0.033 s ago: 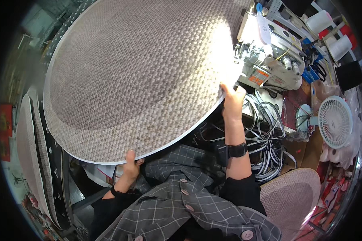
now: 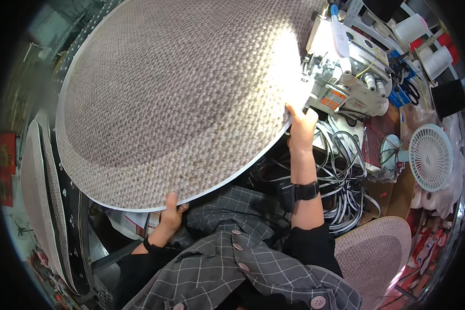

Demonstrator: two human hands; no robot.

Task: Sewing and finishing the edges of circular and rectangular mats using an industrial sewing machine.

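A large round woven-patterned mat (image 2: 181, 98), grey-beige with a white bound edge, spreads in front of me. Its right side lies at a sewing machine (image 2: 341, 77), lit by a bright glare that hides the stitching spot. My left hand (image 2: 171, 214) grips the near edge, thumb on top and fingers beneath. Close to the machine, my right hand (image 2: 301, 126) pinches the mat's right edge, with the fingers under it mostly hidden.
Loops of white-and-grey binding strip (image 2: 343, 191) hang below the machine. To the right stand a small white fan (image 2: 430, 157) and thread cones (image 2: 411, 27). Other mats lie at the lower right (image 2: 374, 258) and the far left (image 2: 36, 191). Scissors (image 2: 411, 93) rest behind the machine.
Both hands have shifted slightly to the right along with the mat's near edge. They keep their hold on it.
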